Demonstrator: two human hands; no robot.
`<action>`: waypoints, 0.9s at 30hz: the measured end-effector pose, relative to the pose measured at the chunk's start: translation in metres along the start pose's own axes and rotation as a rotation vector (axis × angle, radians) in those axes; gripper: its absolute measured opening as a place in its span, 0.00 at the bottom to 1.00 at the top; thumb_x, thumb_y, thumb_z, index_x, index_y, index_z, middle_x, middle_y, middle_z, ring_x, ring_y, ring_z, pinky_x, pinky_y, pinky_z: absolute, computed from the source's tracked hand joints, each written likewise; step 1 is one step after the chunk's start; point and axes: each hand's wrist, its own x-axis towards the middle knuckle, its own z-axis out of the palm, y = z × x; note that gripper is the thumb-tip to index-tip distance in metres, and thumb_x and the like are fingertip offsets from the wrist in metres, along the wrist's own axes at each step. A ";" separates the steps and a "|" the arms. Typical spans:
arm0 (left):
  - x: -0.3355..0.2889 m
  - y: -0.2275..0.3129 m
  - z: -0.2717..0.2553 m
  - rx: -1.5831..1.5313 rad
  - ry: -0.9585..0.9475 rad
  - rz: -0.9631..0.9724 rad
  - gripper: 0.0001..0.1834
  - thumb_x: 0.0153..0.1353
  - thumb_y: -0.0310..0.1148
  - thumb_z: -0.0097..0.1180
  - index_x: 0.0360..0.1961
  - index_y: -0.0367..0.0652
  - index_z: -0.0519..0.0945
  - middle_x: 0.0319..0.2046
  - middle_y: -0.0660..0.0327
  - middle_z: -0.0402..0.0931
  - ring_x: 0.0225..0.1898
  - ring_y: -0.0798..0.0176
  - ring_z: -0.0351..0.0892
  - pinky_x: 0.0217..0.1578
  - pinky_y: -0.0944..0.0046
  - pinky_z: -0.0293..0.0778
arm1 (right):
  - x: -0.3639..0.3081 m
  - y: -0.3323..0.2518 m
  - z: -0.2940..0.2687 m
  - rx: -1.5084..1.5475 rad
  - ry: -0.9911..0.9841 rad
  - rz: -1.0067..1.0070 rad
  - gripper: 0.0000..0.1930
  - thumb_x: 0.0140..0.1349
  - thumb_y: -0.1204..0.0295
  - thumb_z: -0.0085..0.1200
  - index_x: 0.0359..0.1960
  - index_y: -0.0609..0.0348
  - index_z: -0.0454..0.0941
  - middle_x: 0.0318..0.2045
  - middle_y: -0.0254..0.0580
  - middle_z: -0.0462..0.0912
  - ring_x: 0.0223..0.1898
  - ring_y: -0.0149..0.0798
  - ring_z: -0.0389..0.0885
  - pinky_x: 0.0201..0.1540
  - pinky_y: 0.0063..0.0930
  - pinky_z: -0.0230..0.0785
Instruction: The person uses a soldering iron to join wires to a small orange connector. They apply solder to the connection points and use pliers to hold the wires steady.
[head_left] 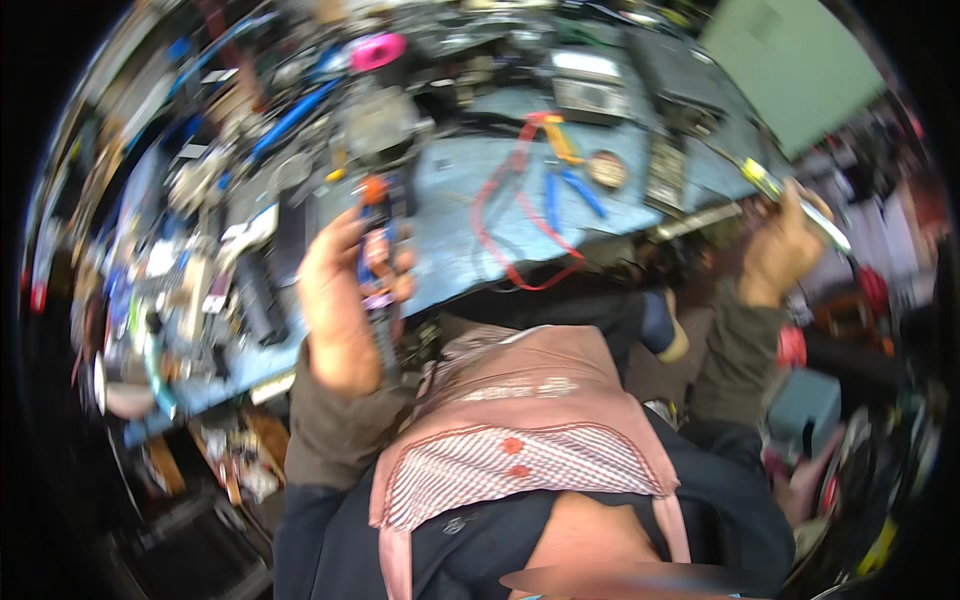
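My left hand (340, 300) is over the front of the blue work surface (450, 215), its fingers curled round a narrow dark object (375, 240) with an orange top and a coppery patch. Blur keeps its kind from showing. Off to the right, past the bench's front edge, my right hand (780, 255) grips a slim pen-shaped tool (822, 222) with a yellow section and a whitish rear end. Between the hands lie a red cable (480, 215) in a loop, a blue-handled tool (553, 195) with a yellow-orange part, and a small round tin (606, 169).
A silver box-like device (590, 85) and a dark flat case (675, 80) stand at the back. Loose parts and tools (240, 200) crowd the bench's left. A pink ring-shaped roll (378, 51) lies far back, and a pale green panel (795, 70) rises at the far right.
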 end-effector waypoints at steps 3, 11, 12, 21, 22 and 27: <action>0.001 -0.009 0.001 -0.034 -0.075 0.051 0.19 0.76 0.37 0.49 0.58 0.34 0.77 0.38 0.47 0.85 0.29 0.57 0.84 0.20 0.62 0.79 | 0.017 0.002 -0.010 0.075 -0.027 -0.058 0.12 0.69 0.78 0.68 0.47 0.60 0.75 0.38 0.40 0.86 0.30 0.30 0.84 0.31 0.24 0.79; 0.003 -0.025 0.010 -0.014 -0.044 0.092 0.18 0.75 0.38 0.48 0.58 0.36 0.77 0.36 0.51 0.83 0.29 0.57 0.82 0.20 0.62 0.76 | 0.027 0.005 0.024 -0.073 -0.191 -0.221 0.12 0.69 0.78 0.69 0.45 0.60 0.76 0.36 0.37 0.86 0.31 0.27 0.83 0.33 0.22 0.76; 0.001 -0.026 0.016 -0.012 -0.027 0.075 0.17 0.75 0.38 0.50 0.56 0.38 0.77 0.32 0.56 0.82 0.29 0.57 0.82 0.21 0.62 0.75 | 0.034 0.016 0.027 -0.154 -0.204 -0.286 0.12 0.69 0.78 0.70 0.45 0.59 0.76 0.36 0.36 0.85 0.31 0.26 0.83 0.33 0.21 0.75; -0.004 -0.032 0.021 -0.064 -0.147 0.055 0.22 0.72 0.36 0.47 0.61 0.34 0.76 0.38 0.52 0.82 0.30 0.59 0.83 0.23 0.60 0.80 | 0.051 0.053 0.060 -0.419 -0.438 -0.172 0.17 0.72 0.63 0.69 0.47 0.68 0.84 0.38 0.47 0.90 0.40 0.37 0.86 0.47 0.33 0.78; -0.003 -0.033 0.020 -0.077 -0.159 0.046 0.23 0.71 0.36 0.47 0.62 0.33 0.76 0.37 0.51 0.81 0.30 0.59 0.83 0.23 0.60 0.80 | 0.047 0.051 0.060 -0.463 -0.429 -0.190 0.17 0.72 0.63 0.69 0.47 0.68 0.84 0.38 0.48 0.90 0.40 0.37 0.87 0.48 0.33 0.78; -0.001 -0.039 0.018 -0.072 -0.151 0.042 0.24 0.71 0.36 0.47 0.62 0.32 0.76 0.37 0.51 0.81 0.30 0.58 0.83 0.23 0.60 0.80 | 0.031 0.036 0.065 -0.677 -0.455 -0.255 0.18 0.72 0.59 0.68 0.48 0.65 0.85 0.38 0.50 0.90 0.39 0.40 0.87 0.45 0.34 0.77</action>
